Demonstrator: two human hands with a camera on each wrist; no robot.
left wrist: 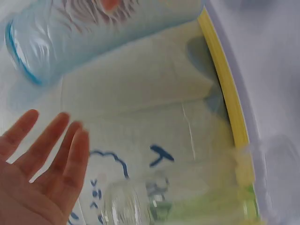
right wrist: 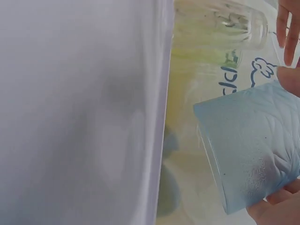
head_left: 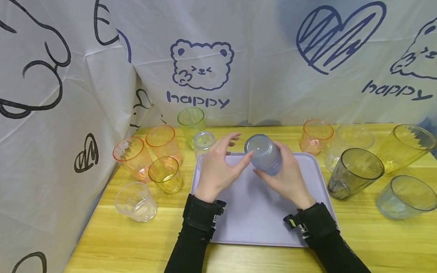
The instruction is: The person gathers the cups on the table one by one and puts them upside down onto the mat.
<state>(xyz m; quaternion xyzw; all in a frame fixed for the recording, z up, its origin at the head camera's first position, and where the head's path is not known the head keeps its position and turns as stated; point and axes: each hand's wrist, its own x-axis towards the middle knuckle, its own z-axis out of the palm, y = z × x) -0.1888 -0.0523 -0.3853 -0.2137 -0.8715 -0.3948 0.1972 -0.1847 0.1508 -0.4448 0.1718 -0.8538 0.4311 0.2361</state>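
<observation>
Above the rear part of the lavender tray (head_left: 252, 217), which lies on the wooden desk (head_left: 99, 258), the blue tumbler (head_left: 267, 160) is tilted in mid-air with its base up and its open mouth facing down toward the tray. The right hand (head_left: 287, 180) grips it by the side wall, thumb and fingers curled around opposite flanks. The left hand (head_left: 218, 169) is spread, fingers apart and thumb reaching to the tumbler's near edge; whether that thumb touches cannot be told. Just behind the left hand stands a clear tumbler (head_left: 204, 143), with a green tumbler (head_left: 191, 125) further back. The blue tumbler looks thin-walled and rigid, either glass or hard plastic, so it is probably light but best treated as breakable. Its plain band near the mouth would likely be slick, while the rippled relief toward the base should give fingertips more bite. A light grip around the middle, on that relief, seems safest; the rim is probably the part most easily chipped, and hard squeezing should be unnecessary.
</observation>
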